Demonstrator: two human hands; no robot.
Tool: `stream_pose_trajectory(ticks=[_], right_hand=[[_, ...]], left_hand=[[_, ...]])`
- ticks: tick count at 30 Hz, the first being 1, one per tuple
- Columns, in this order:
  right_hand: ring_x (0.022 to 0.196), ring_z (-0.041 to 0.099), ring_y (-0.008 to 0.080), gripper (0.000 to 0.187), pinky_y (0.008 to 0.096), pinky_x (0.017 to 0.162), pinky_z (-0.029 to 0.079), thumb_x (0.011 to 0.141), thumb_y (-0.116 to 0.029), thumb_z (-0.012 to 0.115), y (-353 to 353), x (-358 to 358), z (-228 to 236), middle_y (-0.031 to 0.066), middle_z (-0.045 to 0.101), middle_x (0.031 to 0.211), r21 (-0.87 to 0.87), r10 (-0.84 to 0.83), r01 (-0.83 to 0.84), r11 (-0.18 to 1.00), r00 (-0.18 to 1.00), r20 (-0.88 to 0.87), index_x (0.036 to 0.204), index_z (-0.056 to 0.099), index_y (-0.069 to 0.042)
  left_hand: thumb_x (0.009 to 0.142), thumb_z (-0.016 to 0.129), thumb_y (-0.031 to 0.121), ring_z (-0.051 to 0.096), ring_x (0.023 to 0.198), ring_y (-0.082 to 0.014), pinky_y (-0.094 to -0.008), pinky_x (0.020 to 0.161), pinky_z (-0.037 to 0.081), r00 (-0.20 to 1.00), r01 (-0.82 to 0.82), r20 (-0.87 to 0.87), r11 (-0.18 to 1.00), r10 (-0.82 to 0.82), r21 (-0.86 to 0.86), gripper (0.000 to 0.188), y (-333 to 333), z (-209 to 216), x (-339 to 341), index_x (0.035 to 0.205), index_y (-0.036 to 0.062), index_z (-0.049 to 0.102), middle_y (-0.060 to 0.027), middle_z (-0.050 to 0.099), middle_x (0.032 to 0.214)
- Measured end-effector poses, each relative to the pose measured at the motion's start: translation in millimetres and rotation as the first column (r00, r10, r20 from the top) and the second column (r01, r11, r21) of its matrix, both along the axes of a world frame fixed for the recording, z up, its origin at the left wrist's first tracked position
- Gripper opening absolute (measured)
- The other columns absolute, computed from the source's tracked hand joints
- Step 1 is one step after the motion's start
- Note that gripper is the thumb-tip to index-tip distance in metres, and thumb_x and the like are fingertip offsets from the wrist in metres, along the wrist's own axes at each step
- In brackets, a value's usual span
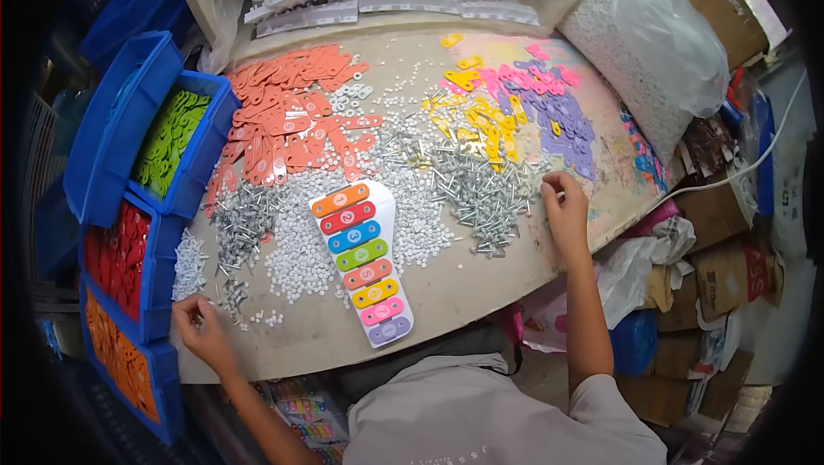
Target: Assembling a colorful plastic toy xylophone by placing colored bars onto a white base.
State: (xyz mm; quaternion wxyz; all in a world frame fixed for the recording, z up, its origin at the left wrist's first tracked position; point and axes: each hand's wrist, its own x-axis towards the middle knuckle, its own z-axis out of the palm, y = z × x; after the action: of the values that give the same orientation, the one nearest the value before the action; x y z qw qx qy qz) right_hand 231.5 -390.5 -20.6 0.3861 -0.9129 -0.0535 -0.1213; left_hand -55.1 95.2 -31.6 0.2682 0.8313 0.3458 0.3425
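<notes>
A toy xylophone (359, 246), a white tapering base with a row of coloured bars, lies on the table between my hands. My left hand (203, 334) is at the table's left edge, beside the blue bins and below a small heap of white pegs (189, 265). Its fingers are curled, and whatever they pinch is too small to make out. At the right edge of a pile of silver pins (485, 208), my right hand (566, 206) is raised with thumb and fingertips drawn together. Any piece between them cannot be seen. Neither hand touches the xylophone.
Small white beads (296, 250) spread around the xylophone. Coral bars (279, 126), yellow bars (493, 126) and purple bars (562, 122) lie farther back. Blue bins (161, 280) of coloured bars line the left edge. A bulging clear bag (639, 53) stands at the far right.
</notes>
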Motion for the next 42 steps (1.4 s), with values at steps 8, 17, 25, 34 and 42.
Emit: stream_pose_trajectory(ticks=[8,17,25,34,42], right_hand=[[0.069,0.055,0.0189,0.014,0.0335,0.066,0.046,0.085,-0.012,0.071,7,19,-3,0.0088,0.059,0.077,-0.22,0.091,-0.101,0.97,0.994,-0.055,0.089,0.066,0.001],[0.074,0.057,0.0241,0.012,0.0355,0.069,0.047,0.092,-0.01,0.064,32,18,11,0.011,0.06,0.08,-0.366,0.151,-0.099,0.925,0.982,0.117,0.094,0.06,0.001],[0.075,0.058,0.0101,0.015,0.0246,0.07,0.047,0.092,-0.003,0.067,166,-21,41,0.0054,0.067,0.092,0.124,0.54,-0.536,0.835,0.842,0.006,0.107,0.065,-0.002],[0.089,0.064,0.0267,0.01,0.0357,0.08,0.05,0.086,0.001,0.069,226,-15,14,0.0122,0.067,0.092,0.045,0.631,-0.645,0.763,0.757,0.168,0.093,0.062,0.001],[0.087,0.06,0.0286,0.011,0.0379,0.078,0.049,0.084,0.001,0.071,223,-10,10,0.0118,0.065,0.089,-0.083,0.668,-0.667,0.74,0.716,0.203,0.089,0.061,0.0]], left_hand=[[0.094,0.065,0.001,0.056,0.085,-0.0107,-0.0236,0.076,0.045,0.934,0.357,0.123,0.9,-0.336,-0.252,0.01,-68,25,37,0.103,-0.003,0.068,-0.0034,0.062,0.094],[0.092,0.068,0.003,0.068,0.079,-0.0136,-0.0223,0.069,0.05,0.931,0.365,0.264,0.595,-0.253,-0.716,0.013,-85,36,56,0.103,-0.0049,0.069,-0.0087,0.072,0.086],[0.097,0.065,0.014,0.061,0.067,-0.0079,-0.0204,0.058,0.045,0.834,0.486,0.37,0.228,-0.408,-0.844,0.015,-70,30,119,0.101,-0.0001,0.067,-0.007,0.071,0.081],[0.097,0.068,0.018,0.055,0.063,-0.003,-0.0168,0.053,0.038,0.808,0.52,0.412,0.183,-0.421,-0.834,0.012,-62,13,160,0.1,0.007,0.069,0.0017,0.069,0.079],[0.096,0.068,0.017,0.052,0.061,-0.0018,-0.0171,0.052,0.037,0.78,0.538,0.39,0.207,-0.489,-0.817,0.012,-64,4,167,0.099,0.0053,0.069,0.0021,0.068,0.075]])
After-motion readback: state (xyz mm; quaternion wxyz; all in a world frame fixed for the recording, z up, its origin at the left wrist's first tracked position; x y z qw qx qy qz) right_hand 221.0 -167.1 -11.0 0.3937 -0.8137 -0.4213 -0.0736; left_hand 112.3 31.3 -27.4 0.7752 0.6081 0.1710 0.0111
